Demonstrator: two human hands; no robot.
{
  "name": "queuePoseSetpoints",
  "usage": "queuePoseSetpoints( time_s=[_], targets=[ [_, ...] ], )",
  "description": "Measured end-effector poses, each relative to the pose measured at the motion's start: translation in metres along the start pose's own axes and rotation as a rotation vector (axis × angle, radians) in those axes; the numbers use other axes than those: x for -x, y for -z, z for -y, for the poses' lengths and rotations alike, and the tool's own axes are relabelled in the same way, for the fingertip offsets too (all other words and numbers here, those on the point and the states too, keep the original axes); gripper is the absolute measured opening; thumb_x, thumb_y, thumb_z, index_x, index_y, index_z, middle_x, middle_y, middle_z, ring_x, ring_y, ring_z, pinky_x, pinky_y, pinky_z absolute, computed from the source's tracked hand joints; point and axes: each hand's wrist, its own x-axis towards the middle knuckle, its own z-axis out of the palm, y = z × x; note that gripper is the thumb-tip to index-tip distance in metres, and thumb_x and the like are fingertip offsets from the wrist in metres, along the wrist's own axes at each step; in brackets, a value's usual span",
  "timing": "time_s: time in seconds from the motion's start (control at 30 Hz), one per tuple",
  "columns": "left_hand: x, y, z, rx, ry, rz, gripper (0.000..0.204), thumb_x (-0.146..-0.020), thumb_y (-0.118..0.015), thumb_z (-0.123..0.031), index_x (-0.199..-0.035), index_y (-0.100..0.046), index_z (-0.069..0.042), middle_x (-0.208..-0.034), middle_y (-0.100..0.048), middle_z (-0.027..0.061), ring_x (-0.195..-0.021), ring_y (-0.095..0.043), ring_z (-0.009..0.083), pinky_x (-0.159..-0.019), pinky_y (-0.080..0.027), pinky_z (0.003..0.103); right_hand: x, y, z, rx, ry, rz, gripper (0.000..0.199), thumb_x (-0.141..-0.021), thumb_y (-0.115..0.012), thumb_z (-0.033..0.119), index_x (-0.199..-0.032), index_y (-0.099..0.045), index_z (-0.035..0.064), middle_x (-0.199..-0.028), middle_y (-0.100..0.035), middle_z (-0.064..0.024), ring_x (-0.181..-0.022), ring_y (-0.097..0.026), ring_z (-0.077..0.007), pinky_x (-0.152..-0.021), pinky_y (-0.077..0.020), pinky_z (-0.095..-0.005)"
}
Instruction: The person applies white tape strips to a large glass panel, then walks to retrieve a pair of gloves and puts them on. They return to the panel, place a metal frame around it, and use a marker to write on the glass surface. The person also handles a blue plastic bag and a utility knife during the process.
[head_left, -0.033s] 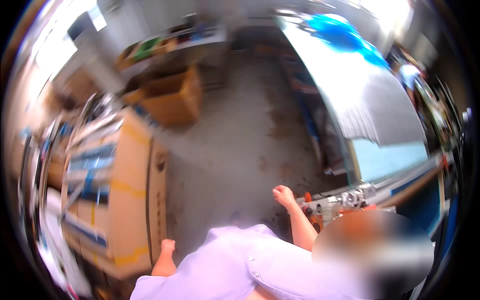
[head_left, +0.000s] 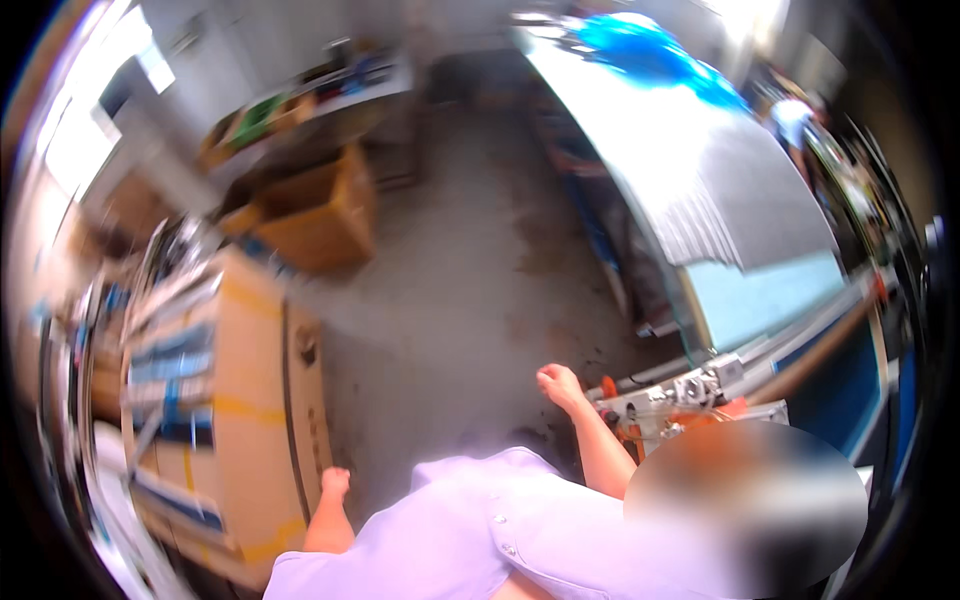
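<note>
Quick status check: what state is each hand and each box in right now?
left hand: closed in a loose fist, holding nothing, beside the tall cardboard box.
right hand: closed in a fist, apparently empty, near the white and orange machine.
tall cardboard box: taped shut, with items lying on top.
far cardboard box: open at the top.

both bare forearms hang down from short lilac sleeves; left hand (head_left: pixel 335 482) and right hand (head_left: pixel 558 384) loosely curled, holding nothing
</note>
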Motion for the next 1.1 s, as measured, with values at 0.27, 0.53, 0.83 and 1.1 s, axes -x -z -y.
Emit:
queuePoseSetpoints(
  time_s=[0.27,0.53,0.83,1.1],
  targets=[
    [-0.052,-0.077,-0.707,0.267,-1.034,0.232,0.027,-0.09,-0.062,-0.014,-0.113,-0.064,0.001,-0.094,-0.068,0.0077,-0.084,-0.064,0.0136,-0.076,-0.052,0.029,-0.15,0.128,0.077,-0.25,-0.114,-0.437,0.023,-0.093,-0.059,0.018,-0.103,-0.066,-0.0007,-0.085,-0.069,-0.0082,-0.073,-0.065,-0.0134,-0.068,-0.0527,-0.0279],
    [0.001,-0.179,-0.877,-0.283,-1.18,0.612,0.035,-0.088,-0.065,-0.016,-0.12,-0.063,-0.003,-0.112,-0.069,0.0132,-0.105,-0.065,0.0218,-0.09,-0.051,0.034,-0.316,0.235,0.142,-0.221,-0.024,-0.629,0.019,-0.091,-0.06,0.014,-0.1,-0.067,-0.0002,-0.083,-0.07,-0.0079,-0.075,-0.066,-0.0142,-0.069,-0.0529,-0.0283],
    [-0.1,-0.267,-1.087,-0.005,-1.066,0.499,0.019,-0.088,-0.062,-0.008,-0.103,-0.069,0.0,-0.089,-0.071,0.007,-0.081,-0.065,0.0128,-0.075,-0.052,0.027,-0.441,0.352,0.207,-0.252,-0.009,-0.791,0.017,-0.093,-0.06,0.011,-0.104,-0.067,-0.0002,-0.085,-0.07,-0.0063,-0.078,-0.066,-0.0124,-0.071,-0.0527,-0.0265],
    [-0.068,-0.418,-1.385,0.008,-1.383,0.524,0.017,-0.089,-0.063,-0.015,-0.092,-0.072,0.0,-0.076,-0.07,0.0074,-0.071,-0.064,0.0123,-0.068,-0.051,0.028,-0.574,0.404,0.215,-0.334,-0.247,-1.077,0.013,-0.094,-0.058,0.008,-0.099,-0.065,-0.001,-0.082,-0.067,-0.0051,-0.074,-0.062,-0.0103,-0.068,-0.0514,-0.0252]
  ],
)
